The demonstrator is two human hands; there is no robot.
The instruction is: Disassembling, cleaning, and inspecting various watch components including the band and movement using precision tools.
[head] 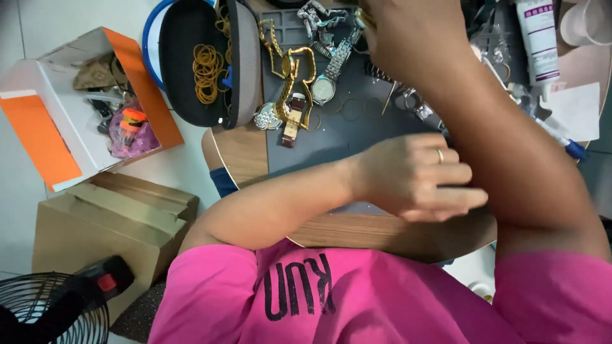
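Observation:
My left hand [414, 175], with a ring on one finger, reaches across my body and lies flat against my right forearm, fingers stretched out and holding nothing. My right hand [398, 28] is raised at the top of the view, over the far end of a dark grey mat [357, 130]. Only its back shows and its fingers are hidden. On the mat, just left of that hand, lie a silver wristwatch [325, 86], a gold wristwatch [290, 70] and a watch with a brown strap [293, 121]. More metal watch parts lie at the mat's far edge.
The mat sits on a round wooden table [239, 150]. An open black case [207, 64] holds yellow rubber bands. A white and orange box [70, 127], a cardboard box [108, 216] and a black fan [44, 312] stand at the left. A white tube [539, 38] and a blue pen [564, 143] lie at the right.

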